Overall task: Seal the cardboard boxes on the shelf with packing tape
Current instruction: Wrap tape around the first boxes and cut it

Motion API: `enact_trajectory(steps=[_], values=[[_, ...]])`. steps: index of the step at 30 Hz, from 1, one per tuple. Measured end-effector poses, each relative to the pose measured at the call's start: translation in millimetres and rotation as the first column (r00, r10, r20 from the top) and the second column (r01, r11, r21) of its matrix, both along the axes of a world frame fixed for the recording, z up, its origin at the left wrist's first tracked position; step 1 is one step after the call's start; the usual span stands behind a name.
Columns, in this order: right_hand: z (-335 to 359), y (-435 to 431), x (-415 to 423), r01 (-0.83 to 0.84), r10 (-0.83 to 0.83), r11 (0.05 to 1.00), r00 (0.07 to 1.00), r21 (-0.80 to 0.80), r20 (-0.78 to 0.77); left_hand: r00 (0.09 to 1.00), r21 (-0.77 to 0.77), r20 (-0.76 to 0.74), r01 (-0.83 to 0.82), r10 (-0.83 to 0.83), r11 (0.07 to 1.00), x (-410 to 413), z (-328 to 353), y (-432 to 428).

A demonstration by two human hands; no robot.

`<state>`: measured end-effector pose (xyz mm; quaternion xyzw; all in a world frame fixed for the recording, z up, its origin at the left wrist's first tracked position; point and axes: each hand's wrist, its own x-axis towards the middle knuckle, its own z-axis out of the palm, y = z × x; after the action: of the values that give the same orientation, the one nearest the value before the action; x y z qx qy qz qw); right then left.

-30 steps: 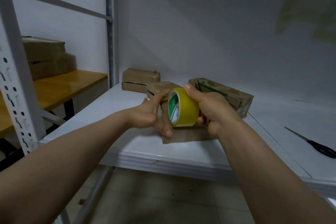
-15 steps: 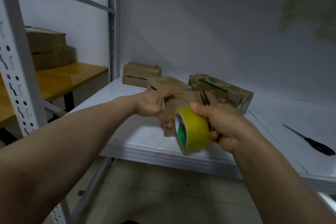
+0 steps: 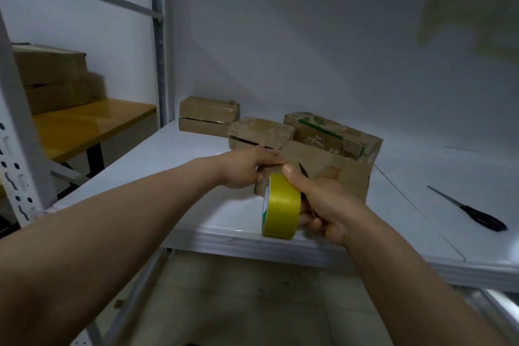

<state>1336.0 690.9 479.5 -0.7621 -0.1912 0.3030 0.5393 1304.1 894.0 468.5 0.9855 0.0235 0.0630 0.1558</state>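
Observation:
A brown cardboard box (image 3: 334,171) stands near the front of the white shelf (image 3: 174,160). My left hand (image 3: 247,167) grips its left end, thumb below and fingers on top. My right hand (image 3: 323,205) grips a yellow roll of packing tape (image 3: 280,205), held on edge just in front of the box's front face, thumb over the roll's top. Behind it lie a small flat box (image 3: 261,132), a box with green print (image 3: 337,135) and another box (image 3: 207,115) against the back wall.
Black-handled scissors (image 3: 471,211) lie on the shelf to the right. A white perforated upright (image 3: 16,166) stands at the left. Beyond it, a yellow wooden table (image 3: 84,126) carries stacked cardboard boxes (image 3: 53,76). Tiled floor shows below the shelf edge.
My right hand has brought the tape roll down from the box's top to its front face near the shelf edge. My left hand has kept hold of the box's left end.

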Motion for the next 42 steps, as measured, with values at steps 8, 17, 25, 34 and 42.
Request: enact_trajectory(steps=[8, 17, 25, 34, 42], values=[[-4.5, 6.3, -6.2, -0.002, 0.033, 0.988, 0.980, 0.155, -0.199, 0.977, 0.029, -0.024, 0.213, -0.212, 0.977, 14.3, -0.4, -6.6], [25.7, 10.9, 26.0, 0.155, -0.203, 0.975, 0.910, 0.156, 0.362, 0.949, -0.097, 0.248, 0.225, -0.196, 0.969, -1.5, -18.1, -13.9], [-3.3, 33.4, 51.4, 0.085, -0.123, 0.988, 0.937, 0.127, 0.328, 0.818, -0.742, 0.192, -0.241, 0.542, 0.626, -29.1, 4.7, -30.1], [-11.4, 39.6, 48.0, -0.043, 0.012, 0.998, 0.879, 0.052, 0.477, 0.934, -0.923, -0.264, -0.317, 0.241, 0.218, -27.5, -1.7, -64.7], [-12.7, 39.6, 48.5, -0.086, 0.082, 0.996, 0.886, -0.014, 0.457, 0.827, -0.783, -0.495, -0.557, 0.267, 0.275, -34.0, 1.6, -62.3]])
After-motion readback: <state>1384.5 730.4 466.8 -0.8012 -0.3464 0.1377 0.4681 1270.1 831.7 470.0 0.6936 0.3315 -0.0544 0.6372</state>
